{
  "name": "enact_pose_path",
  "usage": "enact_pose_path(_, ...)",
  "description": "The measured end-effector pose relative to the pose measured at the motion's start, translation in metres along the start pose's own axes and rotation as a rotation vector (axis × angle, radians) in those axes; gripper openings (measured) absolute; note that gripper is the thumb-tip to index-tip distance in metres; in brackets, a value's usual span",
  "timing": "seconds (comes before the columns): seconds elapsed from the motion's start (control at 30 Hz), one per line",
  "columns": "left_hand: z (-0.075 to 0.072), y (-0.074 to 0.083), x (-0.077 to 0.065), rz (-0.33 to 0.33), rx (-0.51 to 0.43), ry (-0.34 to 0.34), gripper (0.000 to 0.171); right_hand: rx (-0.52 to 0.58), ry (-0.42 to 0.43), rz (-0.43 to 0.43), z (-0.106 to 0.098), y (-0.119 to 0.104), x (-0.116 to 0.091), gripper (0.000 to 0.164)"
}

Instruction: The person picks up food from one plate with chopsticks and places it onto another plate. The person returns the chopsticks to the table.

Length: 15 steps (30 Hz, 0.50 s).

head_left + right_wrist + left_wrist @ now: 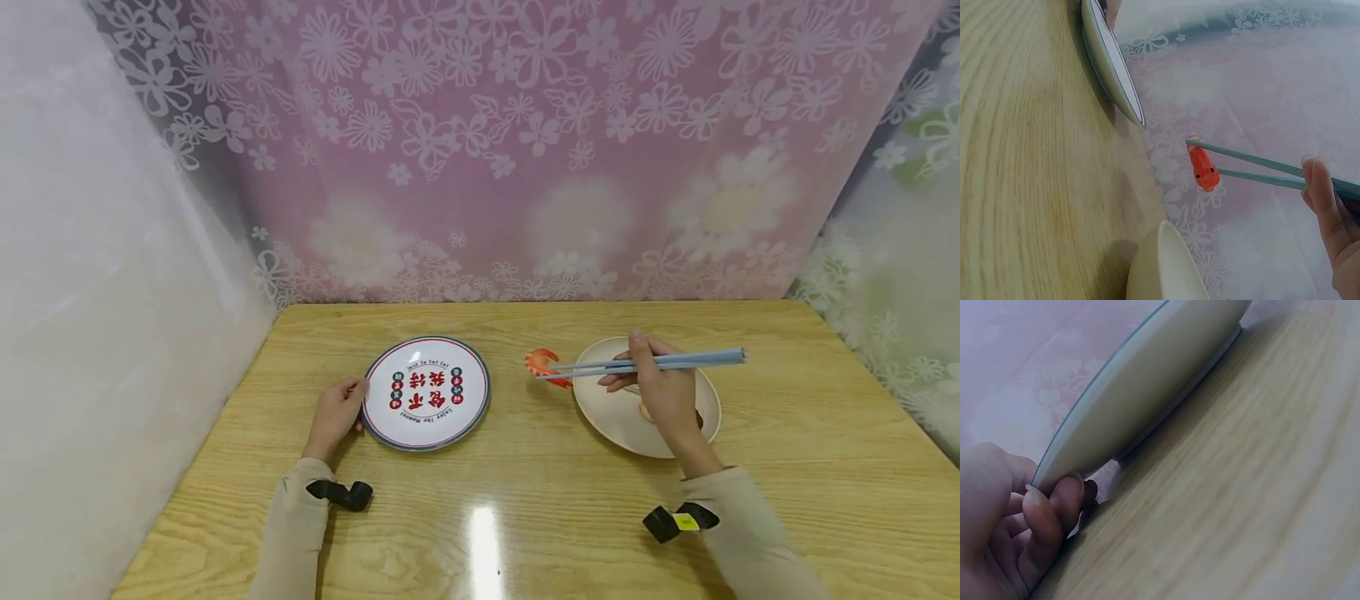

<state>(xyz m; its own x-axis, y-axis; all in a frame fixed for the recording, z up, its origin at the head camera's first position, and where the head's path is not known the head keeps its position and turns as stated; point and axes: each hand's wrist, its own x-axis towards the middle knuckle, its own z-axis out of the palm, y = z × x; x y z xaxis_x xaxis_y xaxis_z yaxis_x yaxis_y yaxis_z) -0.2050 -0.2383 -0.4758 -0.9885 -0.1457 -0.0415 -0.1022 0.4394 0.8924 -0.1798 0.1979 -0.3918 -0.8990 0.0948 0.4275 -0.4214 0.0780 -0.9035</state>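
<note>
In the head view, my right hand [666, 392] grips a pair of light blue chopsticks [701, 358]. Their tips pinch an orange toy shrimp [542, 363], held in the air between two plates. Below that hand stands a cream plate [611, 417]; a brown piece of something shows at its right, partly hidden by the hand. My left hand [337, 417] pinches the left rim of a white plate [427, 429] with red and dark printed characters. The left wrist view shows the thumb and fingers on this plate's edge [1141, 381]. In the right wrist view the shrimp [1202, 165] hangs between the chopstick tips.
Both plates stand on a wood-grain table [525, 517]. A pink floral curtain [480, 167] hangs behind its far edge, with pale sheeting [135, 292] on the left side. Each wrist wears a black camera strap.
</note>
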Motion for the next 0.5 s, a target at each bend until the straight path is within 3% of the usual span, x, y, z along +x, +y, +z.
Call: enact_pose_path(0.5, 0.0, 0.001, 0.001, 0.004, 0.01, -0.003, 0.034, 0.039, -0.053, -0.012, 0.011, 0.004, 0.003, 0.04)
